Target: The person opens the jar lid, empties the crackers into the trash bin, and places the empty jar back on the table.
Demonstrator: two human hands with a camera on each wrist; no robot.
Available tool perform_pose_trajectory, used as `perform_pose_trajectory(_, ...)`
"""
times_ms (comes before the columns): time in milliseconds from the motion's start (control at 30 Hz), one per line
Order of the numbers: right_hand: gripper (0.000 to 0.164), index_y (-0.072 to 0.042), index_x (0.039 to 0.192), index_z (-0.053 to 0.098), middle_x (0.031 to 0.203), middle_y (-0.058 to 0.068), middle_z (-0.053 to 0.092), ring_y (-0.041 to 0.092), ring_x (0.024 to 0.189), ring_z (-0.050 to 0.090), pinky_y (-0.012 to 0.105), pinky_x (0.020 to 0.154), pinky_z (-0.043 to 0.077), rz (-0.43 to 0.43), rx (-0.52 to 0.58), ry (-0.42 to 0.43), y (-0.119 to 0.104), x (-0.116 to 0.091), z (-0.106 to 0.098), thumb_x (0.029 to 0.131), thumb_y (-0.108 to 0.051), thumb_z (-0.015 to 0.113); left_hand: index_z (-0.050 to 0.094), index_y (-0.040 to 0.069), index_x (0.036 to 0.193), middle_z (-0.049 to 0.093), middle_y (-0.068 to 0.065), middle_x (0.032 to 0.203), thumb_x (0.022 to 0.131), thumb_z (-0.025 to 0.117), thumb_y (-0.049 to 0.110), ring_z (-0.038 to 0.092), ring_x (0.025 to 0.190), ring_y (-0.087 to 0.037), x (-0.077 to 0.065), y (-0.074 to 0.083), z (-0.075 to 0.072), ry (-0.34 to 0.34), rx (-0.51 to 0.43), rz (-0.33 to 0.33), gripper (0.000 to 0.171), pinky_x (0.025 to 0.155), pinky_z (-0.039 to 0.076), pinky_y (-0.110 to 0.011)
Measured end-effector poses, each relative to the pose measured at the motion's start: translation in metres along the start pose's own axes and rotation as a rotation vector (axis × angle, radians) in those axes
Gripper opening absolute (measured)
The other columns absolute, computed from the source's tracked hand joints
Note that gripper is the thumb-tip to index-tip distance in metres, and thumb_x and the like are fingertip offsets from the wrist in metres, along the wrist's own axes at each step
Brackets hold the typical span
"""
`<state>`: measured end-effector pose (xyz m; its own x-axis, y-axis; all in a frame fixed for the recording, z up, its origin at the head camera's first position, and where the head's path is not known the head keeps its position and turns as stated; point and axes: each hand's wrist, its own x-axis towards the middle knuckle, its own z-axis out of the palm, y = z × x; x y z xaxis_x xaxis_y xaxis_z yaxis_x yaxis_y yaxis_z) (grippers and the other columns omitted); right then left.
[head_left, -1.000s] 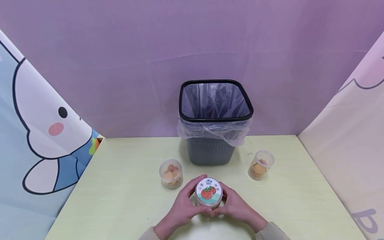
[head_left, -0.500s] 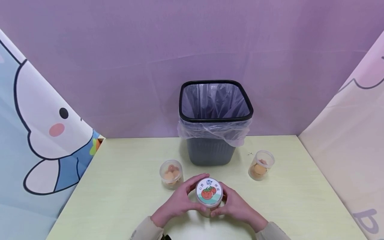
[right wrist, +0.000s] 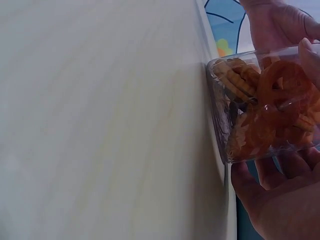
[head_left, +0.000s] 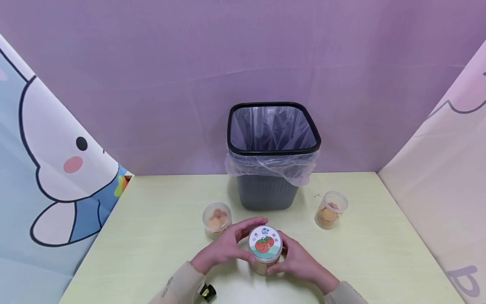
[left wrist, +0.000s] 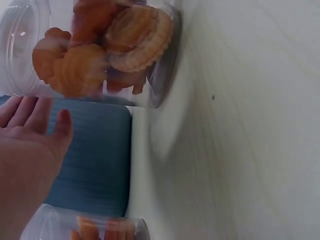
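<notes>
A clear plastic jar [head_left: 262,267] with a tomato picture on its lid [head_left: 265,242] stands between the two hands at the front of the table. Orange ring and crimped snack pieces fill its bottom in the right wrist view. My right hand [head_left: 298,259] grips the jar's right side; in the right wrist view its thumb lies on one face and its fingers [right wrist: 247,187] on the other. Around the jar's left side, my left hand [head_left: 225,245] is spread with thumb and fingers extended. The left hand [left wrist: 25,155] looks apart from the jar in the left wrist view.
An open snack jar [head_left: 216,217] stands just behind the left hand, another jar [head_left: 329,213] to the right. A grey bin [head_left: 265,192] with a black rim and plastic liner stands at the back of the table [head_left: 159,236], before a purple cloth [head_left: 182,93]. Cartoon cloths hang at both sides.
My left hand has loosened from the jar, its thumb drawing back to the left and its fingers extending. The right hand keeps its grip, and the jar has hardly moved.
</notes>
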<state>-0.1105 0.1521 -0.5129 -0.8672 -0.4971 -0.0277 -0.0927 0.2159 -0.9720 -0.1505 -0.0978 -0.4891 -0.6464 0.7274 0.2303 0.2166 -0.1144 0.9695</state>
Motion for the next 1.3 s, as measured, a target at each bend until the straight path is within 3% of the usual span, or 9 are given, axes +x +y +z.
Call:
perform_pose_trajectory(200,0.086,-0.015,0.143,0.047,0.134,-0.001,0.057,0.022,0.123,0.053,0.027,0.103,0.041,0.011,0.000,0.001,-0.001,0.000,0.000,0.069,-0.020,0.093,0.039,0.010,0.153,0.044,-0.006,0.153,0.077,0.085,0.042,0.042,0.139,-0.026,0.002,-0.005,0.000,-0.039,-0.044,-0.023,0.094,0.114,0.030,-0.032)
perform_pose_trajectory(367,0.087,-0.014,0.143,0.047,0.133,0.000,0.057,0.023,0.123,0.053,0.027,0.103,0.042,0.017,0.006,0.001,-0.002,0.000,0.000,0.069,-0.018,0.093,0.042,0.015,0.152,0.046,0.001,0.152,0.073,0.086,0.045,0.041,0.139,-0.022,0.001,-0.006,0.002,-0.021,-0.023,-0.082,0.095,0.115,0.029,-0.033)
perform_pose_trajectory(467,0.087,-0.015,0.143,0.047,0.133,-0.001,0.057,0.023,0.123,0.053,0.026,0.103,0.041,0.019,0.002,0.006,-0.003,0.000,0.000,0.069,-0.019,0.093,0.042,0.012,0.152,0.048,0.000,0.150,0.073,0.087,0.045,0.043,0.138,-0.023,0.000,-0.006,0.003,-0.007,-0.021,-0.083,0.096,0.114,0.031,-0.034)
perform_pose_trajectory(633,0.088,-0.016,0.143,0.047,0.134,-0.001,0.057,0.023,0.124,0.052,0.026,0.104,0.041,0.014,0.005,0.003,-0.003,0.000,0.000,0.069,-0.018,0.093,0.043,0.006,0.150,0.051,-0.004,0.147,0.072,0.087,0.044,0.047,0.134,-0.023,-0.001,-0.006,0.006,0.032,-0.011,-0.055,0.097,0.113,0.033,-0.033)
perform_pose_trajectory(800,0.087,-0.016,0.143,0.048,0.133,0.000,0.057,0.023,0.124,0.052,0.026,0.103,0.041,0.006,0.013,0.001,-0.002,0.000,0.000,0.068,-0.017,0.093,0.043,0.005,0.150,0.053,-0.002,0.146,0.072,0.089,0.041,0.048,0.134,-0.022,-0.003,-0.004,0.011,0.082,0.017,-0.071,0.097,0.112,0.033,-0.034)
perform_pose_trajectory(1033,0.087,-0.017,0.143,0.048,0.134,-0.001,0.058,0.022,0.123,0.053,0.027,0.103,0.041,0.003,0.002,0.003,0.000,0.000,0.000,0.068,-0.018,0.093,0.045,0.010,0.149,0.054,0.001,0.145,0.073,0.090,0.028,0.047,0.133,-0.022,-0.007,-0.002,0.019,0.154,0.034,-0.082,0.091,0.112,0.033,-0.036)
perform_pose_trajectory(1300,0.088,-0.016,0.144,0.047,0.134,-0.001,0.057,0.023,0.124,0.052,0.027,0.103,0.041,0.019,0.006,0.007,-0.002,0.000,0.000,0.068,-0.019,0.093,0.046,0.012,0.149,0.055,0.000,0.143,0.074,0.090,0.027,0.049,0.131,-0.021,-0.011,0.000,0.028,0.224,0.048,-0.079,0.088,0.110,0.035,-0.034)
